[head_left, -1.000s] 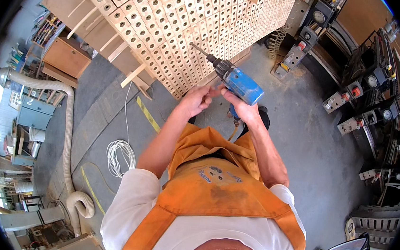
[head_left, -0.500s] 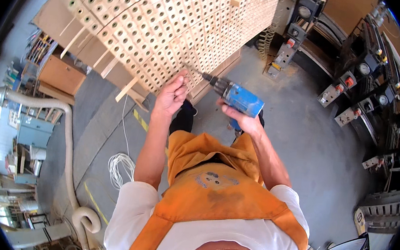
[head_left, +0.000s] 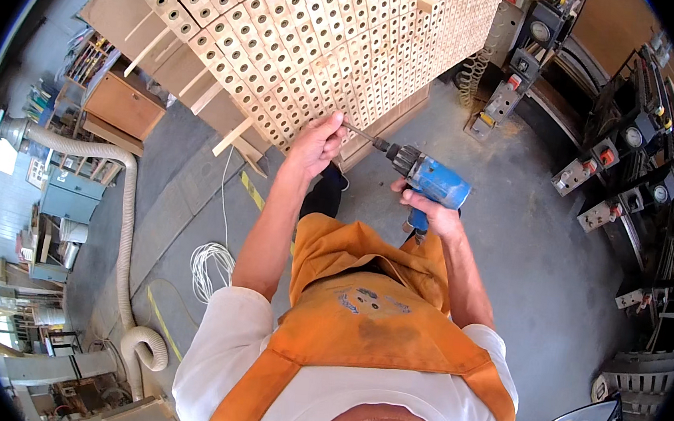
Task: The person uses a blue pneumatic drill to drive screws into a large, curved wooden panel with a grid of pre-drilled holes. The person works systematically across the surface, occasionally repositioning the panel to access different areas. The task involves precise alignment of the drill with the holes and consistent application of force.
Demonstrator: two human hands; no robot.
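Blue power drill (head_left: 434, 183) sits right of frame centre, its dark chuck and thin bit (head_left: 361, 135) pointing left toward the stack. Right hand (head_left: 426, 213) is wrapped around the drill's grip from below, fingers closed on it. Left hand (head_left: 316, 142), just left of the drill and above centre, pinches the bit near its tip with curled fingers, right at the lower edge of the stack of pale wooden blocks (head_left: 312, 40). That stack fills the upper middle of the frame, every block face showing round holes; a few loose wood strips (head_left: 233, 136) stick out at its lower left. Orange apron (head_left: 367, 325) over a white shirt takes up the lower centre. On the grey floor, a white cable coil (head_left: 210, 270) lies left of centre, a ribbed dust hose (head_left: 124, 216) curves down the left side, and machine units with gauges (head_left: 631, 148) line the right edge.
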